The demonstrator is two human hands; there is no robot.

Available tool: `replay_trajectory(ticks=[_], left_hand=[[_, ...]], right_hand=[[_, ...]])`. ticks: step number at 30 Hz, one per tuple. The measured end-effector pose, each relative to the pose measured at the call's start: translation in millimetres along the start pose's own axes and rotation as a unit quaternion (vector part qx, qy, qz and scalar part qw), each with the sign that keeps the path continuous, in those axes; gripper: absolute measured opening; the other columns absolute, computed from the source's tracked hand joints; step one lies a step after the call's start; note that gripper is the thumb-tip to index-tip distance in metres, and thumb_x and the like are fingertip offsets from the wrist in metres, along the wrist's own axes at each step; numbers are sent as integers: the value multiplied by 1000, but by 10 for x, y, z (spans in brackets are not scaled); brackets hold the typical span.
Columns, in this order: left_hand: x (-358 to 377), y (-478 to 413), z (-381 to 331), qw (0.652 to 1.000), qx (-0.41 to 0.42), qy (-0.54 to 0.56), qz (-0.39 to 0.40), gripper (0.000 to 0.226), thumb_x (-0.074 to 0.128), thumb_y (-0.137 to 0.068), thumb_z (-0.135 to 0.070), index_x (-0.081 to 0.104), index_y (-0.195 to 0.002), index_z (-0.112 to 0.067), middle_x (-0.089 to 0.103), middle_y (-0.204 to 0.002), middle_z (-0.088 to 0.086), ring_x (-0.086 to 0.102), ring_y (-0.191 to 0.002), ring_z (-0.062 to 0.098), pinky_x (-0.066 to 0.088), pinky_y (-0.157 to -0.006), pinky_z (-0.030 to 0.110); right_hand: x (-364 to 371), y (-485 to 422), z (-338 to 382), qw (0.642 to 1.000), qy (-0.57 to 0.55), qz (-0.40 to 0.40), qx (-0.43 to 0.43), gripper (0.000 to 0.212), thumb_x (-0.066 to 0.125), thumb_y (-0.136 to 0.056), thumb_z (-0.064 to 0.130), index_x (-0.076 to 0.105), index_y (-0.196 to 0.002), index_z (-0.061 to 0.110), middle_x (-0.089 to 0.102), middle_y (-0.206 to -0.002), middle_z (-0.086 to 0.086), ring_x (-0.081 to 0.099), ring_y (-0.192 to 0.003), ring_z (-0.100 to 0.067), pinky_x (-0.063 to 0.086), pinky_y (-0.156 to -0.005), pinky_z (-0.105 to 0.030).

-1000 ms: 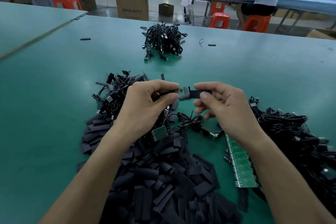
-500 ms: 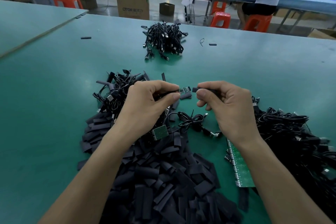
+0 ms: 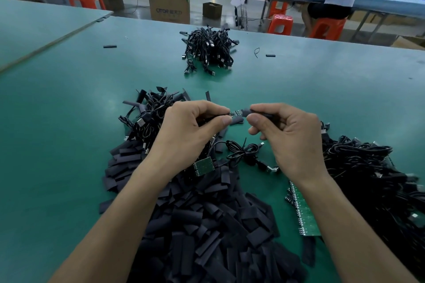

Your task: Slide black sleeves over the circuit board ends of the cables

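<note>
Left hand (image 3: 190,131) pinches the board (image 3: 236,112) by its wired end, tip bare and level, while right hand (image 3: 292,138), close opposite, pinches a sleeve (image 3: 248,112) mouth-on at that tip, presumably to slide straight; pile (image 3: 207,225) lies under the wrists.

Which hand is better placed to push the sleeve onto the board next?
Right. The right hand pinches the black sleeve, whose end sits at the exposed tip of the circuit board. The left hand pinches the board's other end, steadying it. The right likely just slides toward the left.
</note>
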State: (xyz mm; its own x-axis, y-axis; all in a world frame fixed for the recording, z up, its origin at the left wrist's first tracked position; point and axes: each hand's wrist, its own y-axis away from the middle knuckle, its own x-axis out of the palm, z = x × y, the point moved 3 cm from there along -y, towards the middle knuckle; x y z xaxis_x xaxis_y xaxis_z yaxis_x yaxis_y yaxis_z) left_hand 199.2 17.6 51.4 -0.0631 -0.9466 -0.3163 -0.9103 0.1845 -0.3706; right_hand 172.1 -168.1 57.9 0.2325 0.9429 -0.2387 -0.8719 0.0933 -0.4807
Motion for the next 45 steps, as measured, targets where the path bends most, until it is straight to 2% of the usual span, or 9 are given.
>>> replay_trajectory(ticks=[10,17,25,28,31,33,36,39,45], left_hand=[[-6,-3,21,1000,-5,19,15,15,78,-86,-22,74,-92,-35,77,-85,-11,73,-82,14,60,-81,35],[-3,6,-8,999,4,22,34,19,76,-88,-15,75,-94,-34,77,-85,-9,72,-80,15,59,-78,25],[25,12,-5,995,-11,61,74,20,77,-86,-11,74,-95,-29,77,-85,-6,68,-74,5,51,-67,13],[23,10,21,995,-16,66,66,18,78,-85,-14,70,-98,-24,76,-80,-4,67,-67,7,52,-62,17],[16,12,51,996,-22,62,54,16,78,-84,-18,64,-92,-18,76,-76,-1,68,-68,26,60,-63,33],[20,15,59,997,-20,56,49,18,79,-83,-20,62,-87,-19,75,-74,2,67,-67,28,59,-65,38],[26,24,49,998,-14,47,41,19,81,-82,-21,62,-81,-24,73,-70,1,66,-60,18,58,-63,35],[32,40,34,998,-14,50,43,18,82,-82,-23,64,-82,-24,74,-72,0,70,-61,21,59,-61,33],[25,40,0,997,-22,65,33,14,81,-84,-18,68,-82,-14,72,-67,2,68,-55,17,52,-56,20]], right_hand=[[4,10,-45,999,-43,8,19,15,77,-82,21,74,-96,25,74,-71,5,69,-62,-8,51,-62,-17],[8,-1,-86,997,-62,33,23,21,76,-77,29,74,-97,24,76,-75,6,70,-65,-10,52,-64,-18],[-10,-62,22,988,-64,136,17,20,76,-77,24,76,-97,26,76,-80,-5,71,-67,-17,55,-63,-21],[19,-55,35,990,-60,125,15,19,75,-78,22,75,-97,24,76,-81,-7,71,-68,-22,55,-65,-22],[45,-40,12,993,-48,106,15,18,76,-81,13,75,-94,24,75,-80,-10,70,-70,-29,57,-67,-26],[46,-32,5,994,-48,102,14,19,76,-82,8,75,-94,23,75,-79,-11,70,-69,-29,57,-67,-25],[24,-22,-5,995,-38,89,10,19,76,-83,7,75,-93,24,75,-77,-7,70,-65,-22,56,-65,-24],[11,-15,-38,997,-39,70,16,18,76,-83,6,76,-92,23,75,-74,-1,70,-62,-15,56,-62,-23],[19,9,-75,996,-73,52,22,18,75,-84,5,76,-89,22,74,-72,-1,69,-59,-17,55,-58,-23]])
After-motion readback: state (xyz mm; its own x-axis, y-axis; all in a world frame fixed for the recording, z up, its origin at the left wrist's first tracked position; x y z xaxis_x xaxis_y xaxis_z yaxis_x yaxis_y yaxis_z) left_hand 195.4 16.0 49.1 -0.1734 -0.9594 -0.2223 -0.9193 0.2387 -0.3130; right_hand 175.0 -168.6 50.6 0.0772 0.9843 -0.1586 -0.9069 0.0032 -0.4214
